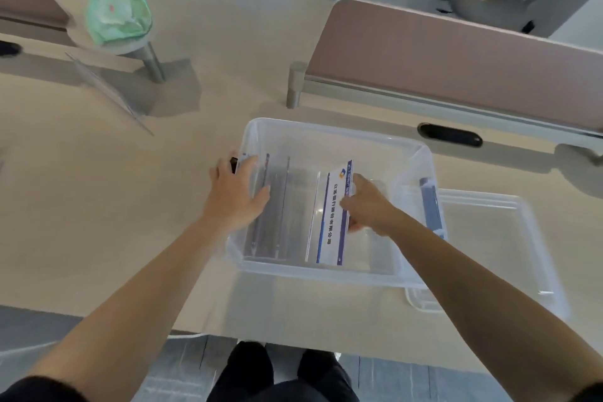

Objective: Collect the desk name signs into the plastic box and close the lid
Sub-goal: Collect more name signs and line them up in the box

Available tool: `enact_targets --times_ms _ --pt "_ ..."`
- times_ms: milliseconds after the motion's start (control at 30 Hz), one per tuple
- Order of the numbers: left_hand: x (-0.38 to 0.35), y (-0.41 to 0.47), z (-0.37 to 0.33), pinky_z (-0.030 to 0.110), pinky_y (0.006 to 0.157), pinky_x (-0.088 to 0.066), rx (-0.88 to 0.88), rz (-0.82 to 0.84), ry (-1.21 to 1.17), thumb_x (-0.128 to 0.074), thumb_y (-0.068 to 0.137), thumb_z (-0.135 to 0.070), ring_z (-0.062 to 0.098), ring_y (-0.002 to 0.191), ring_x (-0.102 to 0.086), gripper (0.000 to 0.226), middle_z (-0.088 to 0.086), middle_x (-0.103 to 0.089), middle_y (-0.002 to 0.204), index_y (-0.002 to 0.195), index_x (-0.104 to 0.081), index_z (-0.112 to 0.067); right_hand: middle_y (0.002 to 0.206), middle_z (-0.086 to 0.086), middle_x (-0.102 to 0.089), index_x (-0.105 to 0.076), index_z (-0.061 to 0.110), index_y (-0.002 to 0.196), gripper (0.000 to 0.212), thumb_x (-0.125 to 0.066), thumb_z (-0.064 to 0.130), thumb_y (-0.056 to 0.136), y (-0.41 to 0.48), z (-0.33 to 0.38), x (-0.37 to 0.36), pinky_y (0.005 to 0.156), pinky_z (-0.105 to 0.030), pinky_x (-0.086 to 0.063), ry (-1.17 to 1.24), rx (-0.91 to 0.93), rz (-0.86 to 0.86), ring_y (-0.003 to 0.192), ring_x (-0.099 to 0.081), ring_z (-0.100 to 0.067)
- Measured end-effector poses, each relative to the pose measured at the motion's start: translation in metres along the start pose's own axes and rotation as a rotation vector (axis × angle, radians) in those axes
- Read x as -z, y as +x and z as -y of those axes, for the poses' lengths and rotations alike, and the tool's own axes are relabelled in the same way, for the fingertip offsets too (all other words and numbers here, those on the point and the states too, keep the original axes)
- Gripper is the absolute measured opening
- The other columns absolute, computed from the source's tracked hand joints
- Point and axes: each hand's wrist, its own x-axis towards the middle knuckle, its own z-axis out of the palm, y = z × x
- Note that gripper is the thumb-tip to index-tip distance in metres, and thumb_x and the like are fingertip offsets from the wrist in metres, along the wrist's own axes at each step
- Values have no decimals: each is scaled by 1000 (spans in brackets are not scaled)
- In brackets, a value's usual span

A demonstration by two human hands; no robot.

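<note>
Hands: two bare hands reach into one box; the left hand (235, 196) lies spread, palm down, over the box's left rim and the clear signs beneath it; the right hand (367, 206) pinches the printed sign along its right edge.
Plastic box: one clear, rounded-corner plastic box (329, 274) sits open on the pale bench (98, 206), with a blue latch (430, 206) on its right side.
Contents: the printed sign (332, 215), a clear acrylic holder with a white card, blue borders and a line of blue characters, stands tilted inside the box, right of centre; at the left, several clear signs (272, 202) stand on edge close together, their count hard to tell through the transparent layers.
Lid: one clear lid (496, 238) lies flat on the bench, just beside the box on its right and partly tucked under it.
Sign left out: one clear sign (107, 88) stands on the bench well apart, at upper left.
Other items: one small round stand (130, 46) holds a soft green pack (117, 13); one pink padded divider (456, 65) runs behind the box, with a black oval cable slot (450, 135) in the bench below it.
</note>
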Motion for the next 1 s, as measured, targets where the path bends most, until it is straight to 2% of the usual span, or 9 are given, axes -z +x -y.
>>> enact_targets --times_ms 100,167,300,400,500,600,767,1000 --pt "-2 0 4 49 111 -31 4 -48 -115 -54 87 -51 33 136 -27 70 9 -37 148 147 -31 -24 108 -16 -64 -42 18 128 43 -41 -2 90 12 0 -13 59 -43 -63 -76 4 16 76 -71 -29" --pt "-1 0 3 46 114 -28 26 -59 -158 -55 91 -46 29 136 -29 69 6 -40 148 150 -28 -23 108 -17 -64 -44 18 124 39 -41 -2 90 20 0 -18 61 -46 -63 -112 7 29 79 -72 -31" --pt "-2 2 3 46 113 -30 5 -92 -163 -56 92 -44 29 134 -37 69 6 -46 146 151 -30 -21 106 -17 -65 -45 16 124 38 -41 0 90 37 0 -23 66 -52 -62 -139 -4 55 74 -74 -35" --pt "-1 2 2 46 111 -32 2 -105 -172 -57 92 -41 27 128 -44 65 3 -51 141 149 -33 -22 104 -18 -68 -42 18 131 43 -45 3 91 47 -3 -24 68 -50 -63 -94 -30 83 63 -74 -34" --pt "-1 2 1 46 110 -34 8 -127 -173 -57 92 -41 25 126 -46 64 1 -54 136 148 -34 -24 113 -19 -64 -31 23 147 60 -52 9 92 54 -7 -25 70 -49 -63 -48 -38 110 66 -75 -35" --pt "-1 2 3 48 107 -37 23 -108 -186 -54 88 -48 27 123 -49 65 -1 -56 133 147 -34 -27 123 -16 -58 -24 26 153 70 -58 14 94 58 -6 -28 70 -43 -63 -56 -15 130 64 -75 -31" --pt "-2 0 1 46 108 -37 19 -139 -187 -57 92 -40 25 124 -48 62 0 -57 132 148 -35 -26 140 -16 -48 -20 27 155 74 -60 18 94 62 -4 -33 73 -42 -63 -56 24 147 63 -75 -28" --pt "0 -1 -2 45 106 -38 33 -155 -195 -59 92 -38 25 118 -50 62 2 -59 125 148 -36 -27 145 -15 -48 -20 29 156 73 -61 21 95 65 -1 -36 70 -37 -62 -62 44 162 66 -76 -29"
